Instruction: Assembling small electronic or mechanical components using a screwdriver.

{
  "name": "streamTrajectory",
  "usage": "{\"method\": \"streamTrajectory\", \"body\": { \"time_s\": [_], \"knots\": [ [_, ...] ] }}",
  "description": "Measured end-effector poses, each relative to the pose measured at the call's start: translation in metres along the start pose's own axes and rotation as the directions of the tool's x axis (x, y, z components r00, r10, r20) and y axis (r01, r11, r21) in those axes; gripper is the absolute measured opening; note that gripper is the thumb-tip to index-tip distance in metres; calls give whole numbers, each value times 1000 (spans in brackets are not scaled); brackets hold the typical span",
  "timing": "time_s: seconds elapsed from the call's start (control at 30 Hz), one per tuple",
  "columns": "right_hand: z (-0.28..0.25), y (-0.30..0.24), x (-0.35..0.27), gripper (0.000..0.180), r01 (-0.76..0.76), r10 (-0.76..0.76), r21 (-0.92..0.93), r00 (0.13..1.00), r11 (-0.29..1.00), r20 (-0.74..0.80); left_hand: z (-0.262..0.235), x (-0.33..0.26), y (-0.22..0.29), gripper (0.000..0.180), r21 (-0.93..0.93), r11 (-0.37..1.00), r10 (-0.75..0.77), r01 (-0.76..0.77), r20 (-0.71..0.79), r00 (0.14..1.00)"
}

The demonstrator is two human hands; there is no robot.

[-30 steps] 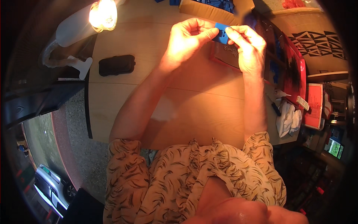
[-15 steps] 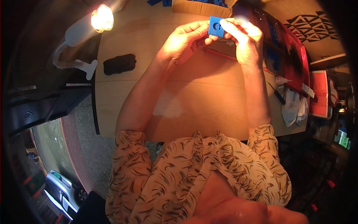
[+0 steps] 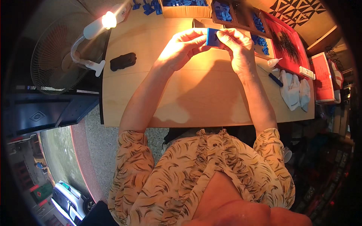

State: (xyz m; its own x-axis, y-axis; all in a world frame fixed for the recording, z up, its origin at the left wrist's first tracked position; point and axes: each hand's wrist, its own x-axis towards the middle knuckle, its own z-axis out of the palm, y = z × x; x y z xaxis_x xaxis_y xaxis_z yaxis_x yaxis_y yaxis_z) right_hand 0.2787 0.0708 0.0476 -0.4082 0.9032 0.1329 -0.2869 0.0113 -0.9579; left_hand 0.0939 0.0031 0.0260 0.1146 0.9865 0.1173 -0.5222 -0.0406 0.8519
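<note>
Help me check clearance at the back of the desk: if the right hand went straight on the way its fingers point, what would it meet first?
The right hand points up and left, onto the blue piece it already pinches with the left hand. Beyond that, probably the cardboard box, though depth is unclear.

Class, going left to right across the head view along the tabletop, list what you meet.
Fan → lamp → black case → left hand → blue part → right hand → white gloves → red box.
</note>
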Motion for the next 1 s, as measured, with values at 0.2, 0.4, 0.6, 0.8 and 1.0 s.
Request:
{"method": "streamTrajectory", "body": {
  "time_s": [0.2,0.4,0.6,0.8,1.0],
  "knots": [
    [3,2,-19,9,53,-53,-1,998,999,37,2,-15,-15,25,-130,991,-8,10,14,1000],
    [-12,19,-38,13,45,-40,-97,998,994,48,-2,-22,-41,26,-170,985,-15,21,35,999],
    [-44,59,-26,20,30,-3,-402,998,915,67,-14,-28,-26,24,550,820,-10,158,-262,965],
    [-51,76,-32,16,73,-38,-484,996,872,83,-10,-41,-44,30,907,264,270,327,-395,878],
    [-50,78,-38,10,195,-122,-574,979,795,163,-31,-50,-1,23,800,440,185,409,-526,830]
  ]
}}
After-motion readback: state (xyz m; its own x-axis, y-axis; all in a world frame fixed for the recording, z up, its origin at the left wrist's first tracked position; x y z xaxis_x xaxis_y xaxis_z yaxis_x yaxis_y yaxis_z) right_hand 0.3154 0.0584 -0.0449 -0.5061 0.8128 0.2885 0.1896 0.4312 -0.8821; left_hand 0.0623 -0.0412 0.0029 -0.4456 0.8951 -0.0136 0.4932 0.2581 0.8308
